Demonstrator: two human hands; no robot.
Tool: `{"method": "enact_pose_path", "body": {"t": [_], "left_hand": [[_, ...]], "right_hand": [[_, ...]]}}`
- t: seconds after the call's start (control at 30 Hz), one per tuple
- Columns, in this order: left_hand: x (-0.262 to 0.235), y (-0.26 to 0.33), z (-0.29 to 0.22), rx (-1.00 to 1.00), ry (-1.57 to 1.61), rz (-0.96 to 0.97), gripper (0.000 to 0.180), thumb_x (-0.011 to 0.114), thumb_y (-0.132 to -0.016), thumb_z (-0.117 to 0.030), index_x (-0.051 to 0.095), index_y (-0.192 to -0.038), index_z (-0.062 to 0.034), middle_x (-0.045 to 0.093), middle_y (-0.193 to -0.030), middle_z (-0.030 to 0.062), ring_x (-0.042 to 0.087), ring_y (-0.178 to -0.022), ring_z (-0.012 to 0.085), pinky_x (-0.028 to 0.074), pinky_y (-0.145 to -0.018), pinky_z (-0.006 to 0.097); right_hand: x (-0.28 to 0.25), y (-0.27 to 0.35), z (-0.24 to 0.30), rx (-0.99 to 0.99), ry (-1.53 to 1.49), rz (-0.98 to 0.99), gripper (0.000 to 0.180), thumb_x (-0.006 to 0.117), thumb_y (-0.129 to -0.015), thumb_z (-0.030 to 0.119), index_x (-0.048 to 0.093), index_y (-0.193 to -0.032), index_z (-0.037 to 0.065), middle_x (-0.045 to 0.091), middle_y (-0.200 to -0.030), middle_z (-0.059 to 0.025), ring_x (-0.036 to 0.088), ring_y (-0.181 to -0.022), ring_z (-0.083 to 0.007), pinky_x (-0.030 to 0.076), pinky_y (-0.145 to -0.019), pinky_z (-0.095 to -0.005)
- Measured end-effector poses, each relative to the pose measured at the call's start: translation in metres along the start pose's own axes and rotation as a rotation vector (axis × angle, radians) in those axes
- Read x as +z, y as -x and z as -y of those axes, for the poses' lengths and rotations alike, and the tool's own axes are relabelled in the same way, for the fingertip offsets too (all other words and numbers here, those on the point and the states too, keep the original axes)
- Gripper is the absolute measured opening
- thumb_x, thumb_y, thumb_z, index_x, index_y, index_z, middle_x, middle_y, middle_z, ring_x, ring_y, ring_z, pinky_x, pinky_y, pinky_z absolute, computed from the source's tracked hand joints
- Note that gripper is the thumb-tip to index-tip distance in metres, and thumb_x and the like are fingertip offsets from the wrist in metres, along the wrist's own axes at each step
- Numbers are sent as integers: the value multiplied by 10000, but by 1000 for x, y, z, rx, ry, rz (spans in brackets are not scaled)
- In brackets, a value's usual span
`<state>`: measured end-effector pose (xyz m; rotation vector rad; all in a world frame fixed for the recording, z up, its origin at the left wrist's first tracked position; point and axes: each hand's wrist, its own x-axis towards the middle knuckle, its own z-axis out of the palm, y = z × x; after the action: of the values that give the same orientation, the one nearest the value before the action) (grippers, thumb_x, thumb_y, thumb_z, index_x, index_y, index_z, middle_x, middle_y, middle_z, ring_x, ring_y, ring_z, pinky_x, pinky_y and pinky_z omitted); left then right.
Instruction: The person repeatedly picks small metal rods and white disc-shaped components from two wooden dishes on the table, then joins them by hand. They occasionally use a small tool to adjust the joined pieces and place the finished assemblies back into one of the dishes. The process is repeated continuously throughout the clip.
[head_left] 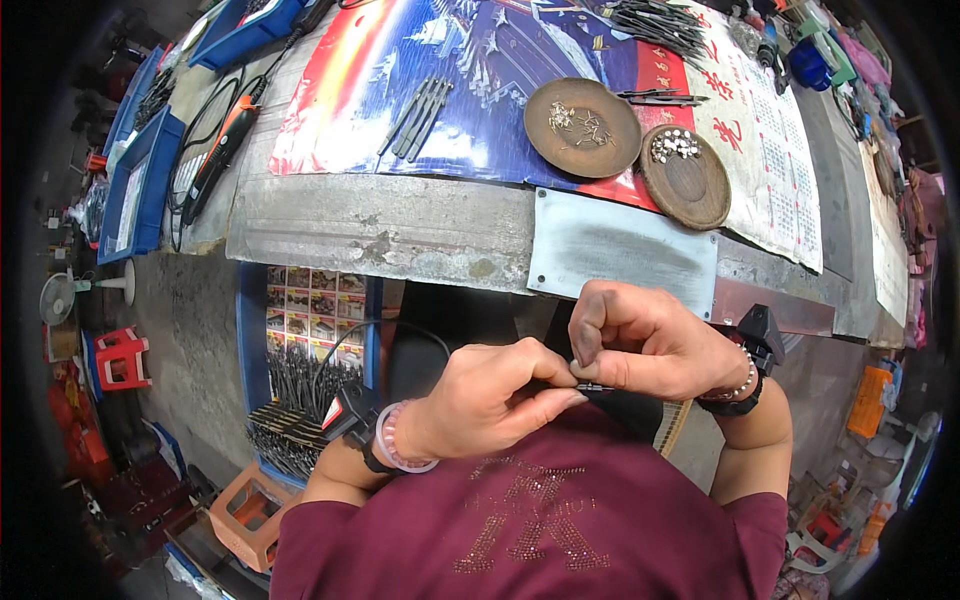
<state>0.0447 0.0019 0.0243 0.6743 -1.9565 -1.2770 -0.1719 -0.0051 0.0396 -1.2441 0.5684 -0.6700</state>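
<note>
In front of my chest, below the table's front edge, my two hands meet fingertip to fingertip. Thumb and fingers of my left hand pinch one end of a short, thin dark rod. The fingers of my right hand are closed at its other end; most of the rod is hidden. Beyond my hands lie a round wooden dish with small thin metal pieces and an oval wooden dish with small shiny pieces. Several slim black rods lie side by side further left.
A grey metal plate hangs over the table's edge. An orange-and-black corded tool lies at the left near blue bins. More black rods are heaped at the far right. Below left stands a bin of dark rods.
</note>
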Motion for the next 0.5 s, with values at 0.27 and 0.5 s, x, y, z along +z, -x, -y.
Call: {"method": "enact_pose_path", "body": {"t": [0.27,0.5], "left_hand": [[1,-2,1,-10,76,92,157,727,-792,-57,585,-846,-19,611,-707,112,621,-583,258,475,-522,315],[3,-7,10,-83,16,69,175,673,-777,15,593,-931,-9,618,-777,133,640,-665,283,497,-577,326]], "right_hand": [[-8,-8,17,16,330,279,131,582,-913,130,525,-962,23,598,-825,-94,619,-720,-254,483,-639,-328],[23,9,34,-104,1125,108,357,704,-798,262,519,-1003,36,588,-845,-105,585,-656,-307,466,-588,-362]]}}
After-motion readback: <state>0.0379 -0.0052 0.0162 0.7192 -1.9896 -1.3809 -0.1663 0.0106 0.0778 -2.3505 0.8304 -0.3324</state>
